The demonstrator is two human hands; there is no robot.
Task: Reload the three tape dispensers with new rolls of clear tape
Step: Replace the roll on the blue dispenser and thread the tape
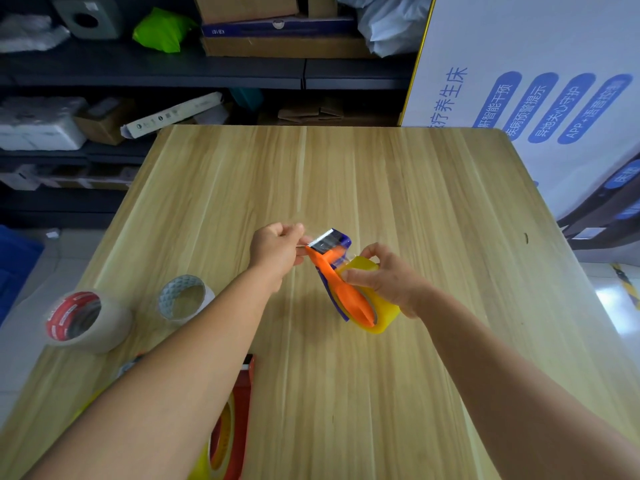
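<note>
Far left near the table (pixel 398 188) edge: a tape roll with a red core (pixel 81 320) lying tilted on the wood. Just right of it a second roll with a grey patterned core (pixel 183 298), also on the wood, apart from the first. My left forearm crosses over the near-left part of the table and hides some more stuff there. Partly under that arm at the bottom edge: a red dispenser (pixel 242 410) with a yellowish roll in it, mostly cut off by the frame, can't tell more.

My left hand (pixel 277 249) is mid-table, raised over the wood, fingers pinched narrow on the free end of the clear tape (pixel 320 243), right at the cutter end of the orange dispenser (pixel 341 289). The tape strip lies across the serrated blade. Blue part of the dispenser shows behind the blade and along the lower edge.

The dispenser is tilted, blade end up and away from me, handle end toward me. A yellowish clear roll (pixel 379 313) sits in it, on its right side.

My right hand (pixel 388 278) wraps around that roll and the dispenser body, fingers closed on them, thumb pressing the orange frame.

Right of the table: a big white box with blue printing (pixel 540 98). Dark shelves (pixel 207 71) with cartons behind.
</note>
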